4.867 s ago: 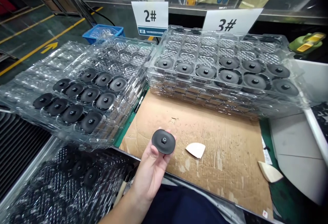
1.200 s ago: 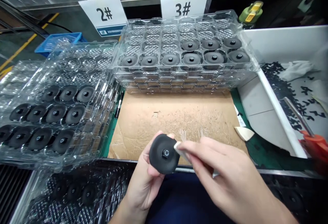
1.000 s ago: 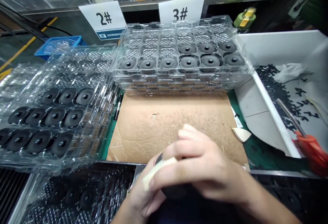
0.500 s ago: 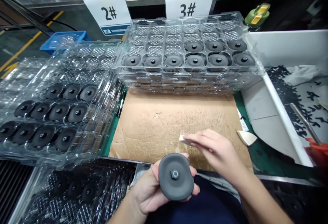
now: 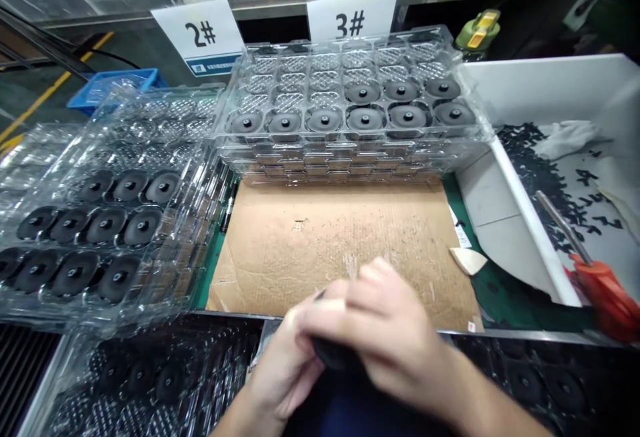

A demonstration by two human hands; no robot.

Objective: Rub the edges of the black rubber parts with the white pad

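Observation:
A dark rubbery round part (image 5: 334, 356) shows only in part beneath and between my two hands, low in the centre of the head view. My left hand (image 5: 287, 360) is closed around its left side. Over its top and right side lies my right hand (image 5: 385, 330), blurred, with bent fingers; a pale edge shows under them, too smeared to make out. Both hands are just in front of the brown cardboard sheet (image 5: 325, 244).
Clear trays with black round parts stand at the back (image 5: 350, 137) and left (image 5: 135, 290). On the right, a white bin (image 5: 525, 217) holds black scraps and a red-handled tool (image 5: 600, 284). A pale wedge (image 5: 469, 260) lies beside the cardboard.
My right hand has come down and left onto the black part, which was face up in my left hand and is now mostly covered. The view has shifted slightly.

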